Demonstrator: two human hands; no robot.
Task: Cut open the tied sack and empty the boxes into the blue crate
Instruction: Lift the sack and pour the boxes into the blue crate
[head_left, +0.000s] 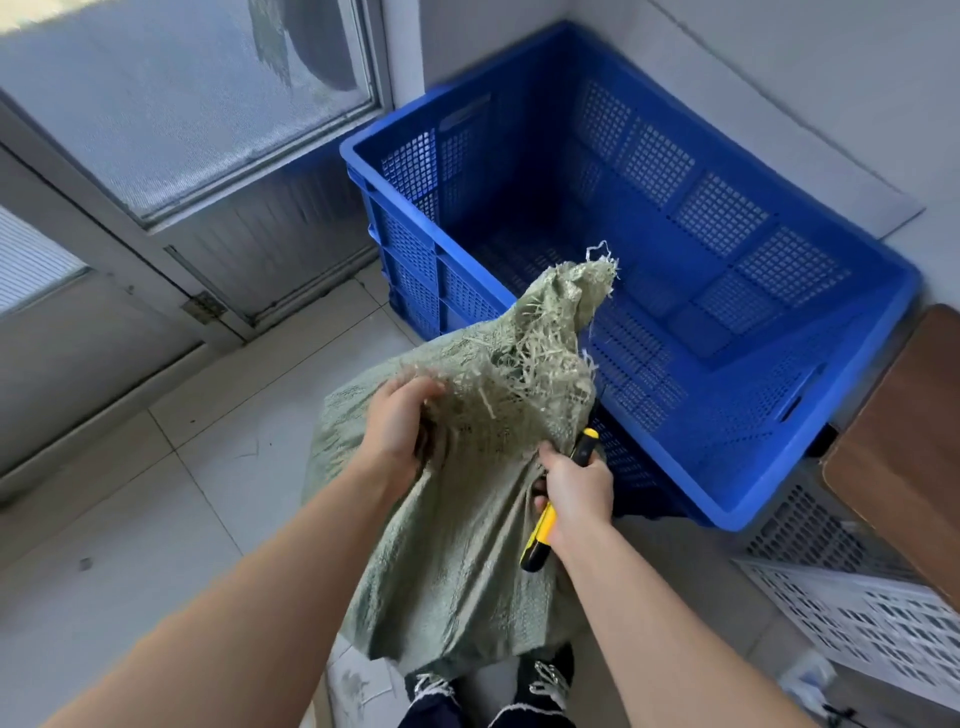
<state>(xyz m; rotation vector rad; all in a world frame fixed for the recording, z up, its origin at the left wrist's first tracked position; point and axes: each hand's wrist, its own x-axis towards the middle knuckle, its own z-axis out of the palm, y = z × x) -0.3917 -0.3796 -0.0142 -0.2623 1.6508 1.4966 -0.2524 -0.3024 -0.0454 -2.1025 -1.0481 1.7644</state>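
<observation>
No wording, label, brand or number is legible on the woven green sack (457, 545), the blue crate (717, 218) or the yellow-and-black utility knife (543, 530). Faint dark specks on the sack's weave are too blurred to read.

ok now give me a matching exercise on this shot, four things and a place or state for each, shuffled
1 sack
2 blue crate
3 utility knife
4 white crate

a gripped in the right hand
b in the corner, no boxes inside
c frayed top, held by the left hand
d low at the right edge of view

Pairs: 1-c, 2-b, 3-a, 4-d
</observation>
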